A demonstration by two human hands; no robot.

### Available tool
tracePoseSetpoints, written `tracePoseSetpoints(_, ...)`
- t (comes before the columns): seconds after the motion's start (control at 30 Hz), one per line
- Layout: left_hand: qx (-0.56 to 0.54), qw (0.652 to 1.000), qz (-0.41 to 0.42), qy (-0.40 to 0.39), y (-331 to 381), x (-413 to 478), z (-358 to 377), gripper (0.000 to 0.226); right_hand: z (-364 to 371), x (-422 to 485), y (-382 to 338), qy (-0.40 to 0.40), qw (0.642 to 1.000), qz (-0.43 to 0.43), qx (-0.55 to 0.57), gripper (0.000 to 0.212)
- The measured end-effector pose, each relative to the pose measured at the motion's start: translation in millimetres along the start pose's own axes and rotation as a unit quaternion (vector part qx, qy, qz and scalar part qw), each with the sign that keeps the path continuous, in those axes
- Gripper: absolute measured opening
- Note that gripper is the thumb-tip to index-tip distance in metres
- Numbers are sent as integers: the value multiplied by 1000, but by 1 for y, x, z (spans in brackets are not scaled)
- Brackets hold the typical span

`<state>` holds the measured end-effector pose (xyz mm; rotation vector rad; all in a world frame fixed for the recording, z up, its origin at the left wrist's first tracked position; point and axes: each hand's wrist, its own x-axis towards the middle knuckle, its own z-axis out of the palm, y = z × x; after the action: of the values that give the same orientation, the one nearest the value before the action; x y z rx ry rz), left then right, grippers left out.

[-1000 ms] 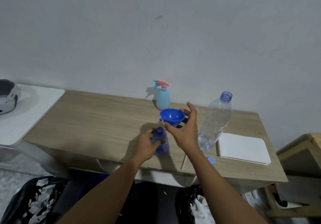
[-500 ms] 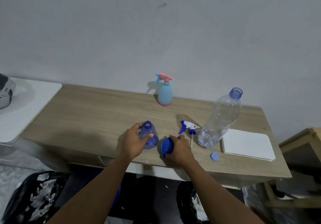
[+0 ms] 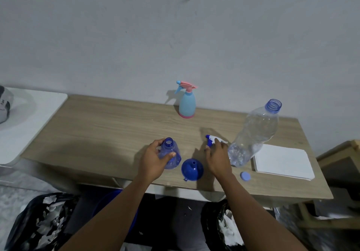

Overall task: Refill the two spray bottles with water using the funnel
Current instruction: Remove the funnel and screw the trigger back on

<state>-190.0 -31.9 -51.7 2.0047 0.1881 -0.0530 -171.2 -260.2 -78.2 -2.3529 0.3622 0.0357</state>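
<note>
My left hand (image 3: 153,158) grips the open clear-blue spray bottle (image 3: 171,156), which stands upright near the table's front edge with its top off. The blue funnel (image 3: 192,170) lies wide end down on the table just to its right, with no hand on it. My right hand (image 3: 218,158) reaches over the white-and-blue trigger sprayer head (image 3: 211,139) lying on the table; its fingers cover part of it. A light-blue spray bottle with a pink trigger (image 3: 187,102) stands by the wall. A large clear water bottle (image 3: 253,134), uncapped, stands at the right.
A blue bottle cap (image 3: 245,176) lies near the front edge of the wooden table (image 3: 101,126). White paper sheets (image 3: 282,161) sit at the right. A white side table (image 3: 29,118) is at the left. Black rubbish bags (image 3: 39,223) lie below.
My right hand lifted the funnel off the blue bottle, set it down on the table and let go. It then moved right onto the sprayer head. The left hand kept hold of the bottle.
</note>
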Motion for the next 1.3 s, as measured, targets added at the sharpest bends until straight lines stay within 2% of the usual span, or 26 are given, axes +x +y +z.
tracePoseSetpoints(0.13, -2, 1000, 0, -7, 2, 1, 0, 52, 3, 21, 7, -48, 994, 79, -57, 24)
tracePoseSetpoints(0.27, -6, 1000, -4, -7, 1, 3, -1, 50, 5, 22, 12, -42, 993, 54, -97, 22)
tracePoseSetpoints(0.33, -7, 1000, -5, -6, 1, 3, -1, 49, 7, 19, 14, -27, 994, 78, -72, 18)
tracePoseSetpoints(0.43, -2, 1000, -4, -7, -2, 3, 0, 49, 10, 19, 22, -36, 993, 68, -93, 14)
tracePoseSetpoints(0.53, -1, 1000, -6, -9, -2, 4, 0, 48, 4, 15, 18, -28, 995, 75, -55, 14)
tracePoseSetpoints(0.6, -1, 1000, -6, -12, -2, 4, 2, 49, -3, 13, 8, 0, 998, 61, -22, 11)
tracePoseSetpoints(0.73, -1, 1000, -8, -15, -4, 6, 5, 51, -22, 6, -20, 78, 991, -15, 105, 22)
tracePoseSetpoints(0.87, 5, 1000, -5, -16, -3, 6, 9, 53, -44, -2, -64, 103, 955, -40, 276, 42)
tracePoseSetpoints(0.97, 12, 1000, -12, -19, 0, 4, 14, 52, -62, -9, -104, 88, 917, -79, 380, 36)
tracePoseSetpoints(1.17, 7, 999, -36, -15, 5, 4, 21, 50, -79, -20, -150, 49, 892, -154, 422, 28)
tracePoseSetpoints(1.3, -4, 999, -48, -19, 8, 3, 21, 53, -79, -24, -156, 61, 908, -215, 355, 30)
